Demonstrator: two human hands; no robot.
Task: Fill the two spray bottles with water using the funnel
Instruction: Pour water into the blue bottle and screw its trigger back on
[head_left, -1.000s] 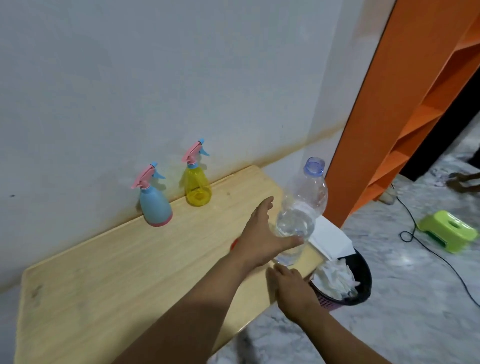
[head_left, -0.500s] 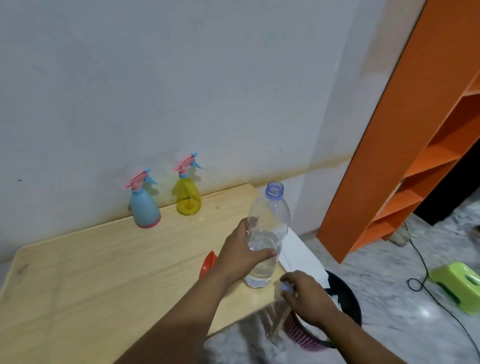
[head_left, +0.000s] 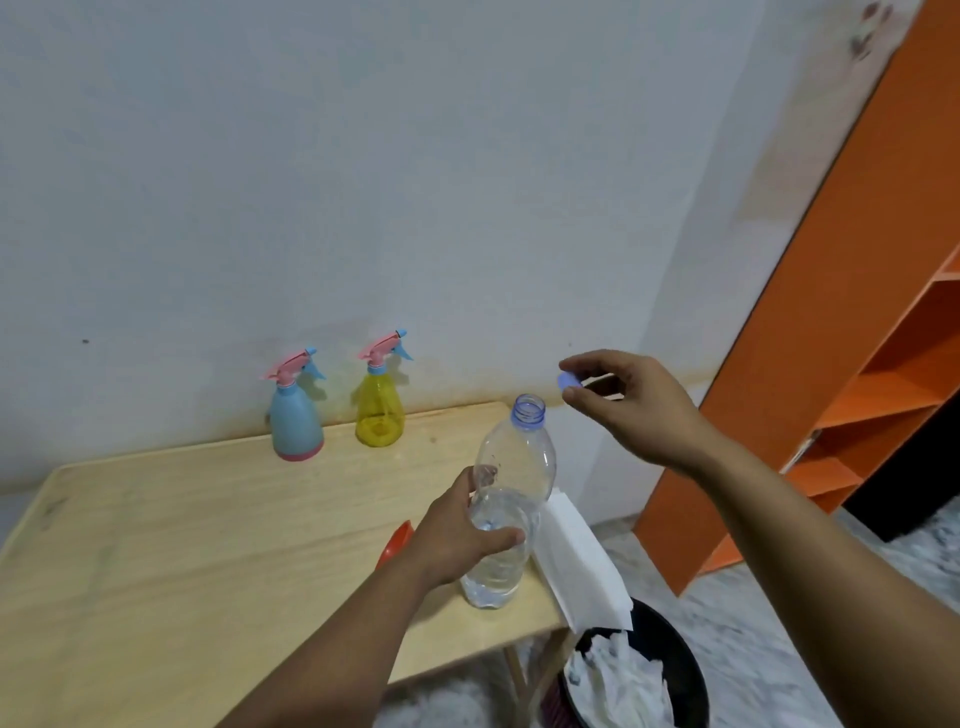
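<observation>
A clear water bottle (head_left: 511, 467), about half full and uncapped, stands near the right edge of the wooden table (head_left: 182, 545). My left hand (head_left: 457, 535) grips its lower body. My right hand (head_left: 631, 402) hovers just right of the bottle's mouth and pinches the blue cap (head_left: 567, 381). A blue spray bottle (head_left: 294, 418) and a yellow spray bottle (head_left: 380, 405), both with pink trigger heads on, stand at the back by the wall. The red funnel (head_left: 395, 543) lies on the table, mostly hidden behind my left wrist.
A folded white paper (head_left: 576, 561) hangs over the table's right edge. Below it sits a black bin (head_left: 680, 670) with crumpled white paper inside. An orange shelf unit (head_left: 852, 322) stands to the right on the marble floor.
The bottle has come down from mid-air and now stands on the table. My right hand rose from below the table edge to beside the bottle's mouth, holding the cap.
</observation>
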